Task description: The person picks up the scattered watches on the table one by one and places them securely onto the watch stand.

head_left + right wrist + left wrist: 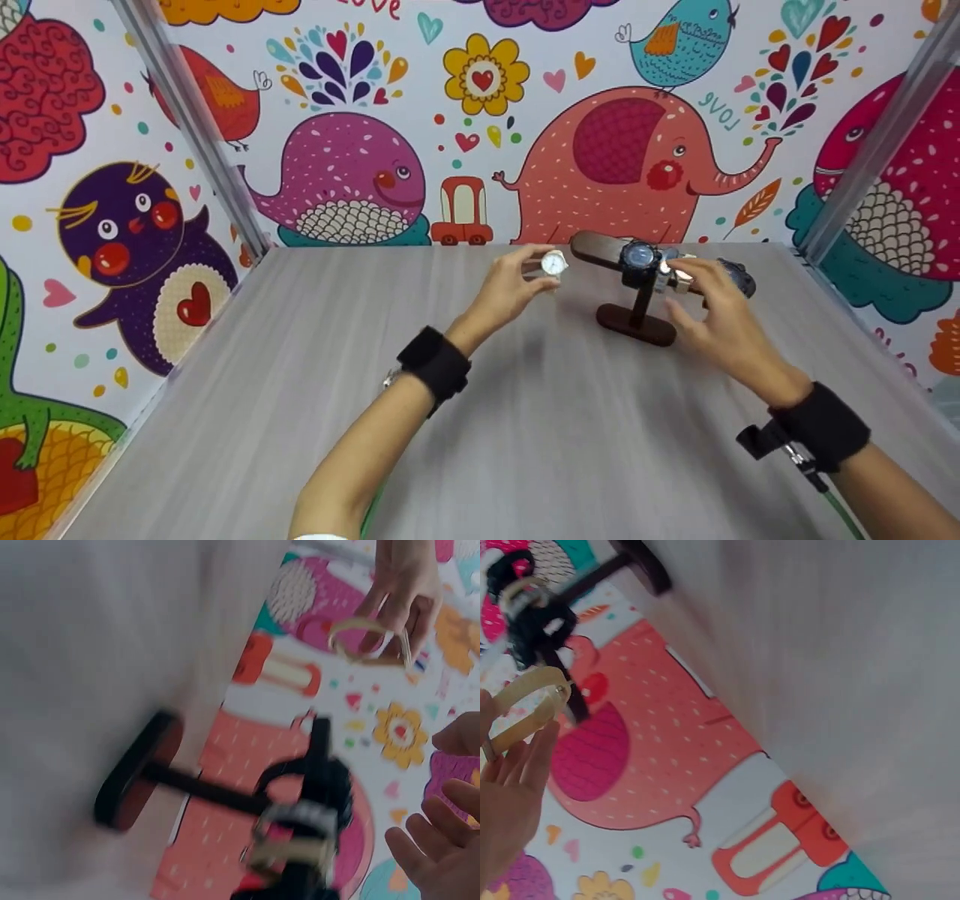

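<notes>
A white-faced watch [554,264] sits pinched in the left hand [504,289], held up above the table [465,420] just left of the dark stand [636,319] — its pale strap loops round the fingers [517,765]. The right hand [716,319] hovers by the stand's right end, fingers loosely spread, gripping nothing. A black watch [640,259] is strapped round the bar, a silver one [667,271] beside it.

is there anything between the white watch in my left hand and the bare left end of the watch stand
Nothing visible. The left hand holds the white watch just left of the stand, whose near end is bare. The black watch sits further along, by the right hand.
</notes>
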`<control>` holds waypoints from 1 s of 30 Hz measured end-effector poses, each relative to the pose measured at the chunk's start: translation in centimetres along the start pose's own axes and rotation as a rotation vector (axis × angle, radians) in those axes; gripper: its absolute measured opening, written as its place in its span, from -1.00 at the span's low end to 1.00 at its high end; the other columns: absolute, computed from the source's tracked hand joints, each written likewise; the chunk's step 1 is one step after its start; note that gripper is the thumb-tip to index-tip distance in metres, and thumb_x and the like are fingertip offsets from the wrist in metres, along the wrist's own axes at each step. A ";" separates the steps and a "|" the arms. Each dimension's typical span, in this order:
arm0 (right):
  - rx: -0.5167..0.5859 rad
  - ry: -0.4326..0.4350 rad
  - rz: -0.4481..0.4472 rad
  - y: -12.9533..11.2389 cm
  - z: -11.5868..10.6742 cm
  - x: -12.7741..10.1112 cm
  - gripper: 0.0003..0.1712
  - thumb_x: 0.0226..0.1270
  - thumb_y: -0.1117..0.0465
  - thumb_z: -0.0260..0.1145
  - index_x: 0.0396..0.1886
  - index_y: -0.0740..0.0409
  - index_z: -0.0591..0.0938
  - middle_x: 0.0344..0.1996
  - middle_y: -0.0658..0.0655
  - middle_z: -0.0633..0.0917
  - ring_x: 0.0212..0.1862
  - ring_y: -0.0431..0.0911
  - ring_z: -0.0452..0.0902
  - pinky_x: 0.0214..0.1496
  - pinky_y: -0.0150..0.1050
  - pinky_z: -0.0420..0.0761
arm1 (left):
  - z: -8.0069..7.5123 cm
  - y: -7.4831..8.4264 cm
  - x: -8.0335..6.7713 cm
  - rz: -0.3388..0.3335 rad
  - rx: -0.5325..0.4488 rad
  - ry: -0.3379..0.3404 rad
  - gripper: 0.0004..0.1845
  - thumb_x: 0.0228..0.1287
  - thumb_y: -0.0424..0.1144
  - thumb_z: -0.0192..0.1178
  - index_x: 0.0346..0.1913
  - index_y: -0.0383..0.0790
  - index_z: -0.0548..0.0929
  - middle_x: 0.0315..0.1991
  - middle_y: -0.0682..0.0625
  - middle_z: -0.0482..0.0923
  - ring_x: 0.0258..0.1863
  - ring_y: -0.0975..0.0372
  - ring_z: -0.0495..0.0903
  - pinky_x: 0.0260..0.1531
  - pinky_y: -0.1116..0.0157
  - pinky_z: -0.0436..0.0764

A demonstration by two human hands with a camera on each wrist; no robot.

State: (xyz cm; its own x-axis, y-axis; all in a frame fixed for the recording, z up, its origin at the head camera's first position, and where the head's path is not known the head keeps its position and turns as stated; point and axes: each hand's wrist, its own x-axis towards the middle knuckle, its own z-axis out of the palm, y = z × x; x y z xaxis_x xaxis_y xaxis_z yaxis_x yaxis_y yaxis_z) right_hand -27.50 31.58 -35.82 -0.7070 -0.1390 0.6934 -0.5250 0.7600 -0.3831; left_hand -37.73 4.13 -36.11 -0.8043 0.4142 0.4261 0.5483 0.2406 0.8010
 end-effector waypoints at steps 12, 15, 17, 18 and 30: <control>-0.114 0.164 0.019 6.6 -3.2 -1.4 -0.42 0.01 0.56 0.31 0.14 0.38 0.60 0.10 0.38 0.59 0.06 0.13 0.48 0.10 -0.65 0.22 | 0.0 -2.6 5.3 -0.081 0.074 -0.011 -0.52 0.31 -0.44 0.28 0.28 -0.35 0.50 0.26 -0.24 0.57 0.26 0.04 0.60 0.18 0.26 0.63; -0.081 0.141 0.072 7.3 -3.4 -1.6 -0.40 0.03 0.55 0.32 0.18 0.35 0.58 0.13 0.36 0.57 0.15 -0.09 0.45 0.16 -0.72 0.16 | 0.1 -2.6 6.2 -0.096 0.091 -0.030 -0.53 0.33 -0.44 0.25 0.28 -0.31 0.49 0.25 -0.23 0.58 0.25 0.05 0.61 0.15 0.24 0.65; -0.058 0.116 0.090 7.7 -3.3 -1.8 -0.39 0.05 0.55 0.33 0.20 0.36 0.57 0.13 0.36 0.56 0.13 -0.34 0.38 0.14 -0.75 0.18 | 0.3 -2.6 6.6 -0.100 0.092 -0.055 -0.54 0.35 -0.44 0.23 0.28 -0.30 0.47 0.23 -0.23 0.60 0.23 0.06 0.62 0.16 0.24 0.65; -0.045 0.103 0.095 7.8 -3.3 -1.9 -0.39 0.06 0.55 0.33 0.21 0.36 0.56 0.13 0.36 0.55 0.12 -0.45 0.34 0.13 -0.75 0.20 | 0.5 -2.7 6.7 -0.101 0.094 -0.065 -0.55 0.36 -0.44 0.22 0.29 -0.31 0.47 0.22 -0.23 0.60 0.23 0.06 0.62 0.15 0.24 0.65; 0.036 0.013 0.178 8.5 -3.9 -2.4 -0.25 0.11 0.49 0.41 0.36 0.22 0.49 0.19 0.30 0.50 0.08 -0.63 0.32 0.16 -0.79 0.28 | 2.8 -2.5 7.9 -0.119 0.015 -0.120 -0.48 0.39 -0.39 0.20 0.39 -0.17 0.44 0.27 -0.19 0.56 0.14 0.08 0.68 -0.06 0.31 0.73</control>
State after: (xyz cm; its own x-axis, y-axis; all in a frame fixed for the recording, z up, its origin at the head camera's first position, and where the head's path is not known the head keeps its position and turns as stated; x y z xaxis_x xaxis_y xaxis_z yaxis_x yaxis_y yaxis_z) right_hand -28.44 40.84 -38.33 -0.7842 0.0039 0.6205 -0.4090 0.7489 -0.5215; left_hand -44.78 9.26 -35.94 -0.8310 0.4836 0.2748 0.4548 0.3065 0.8362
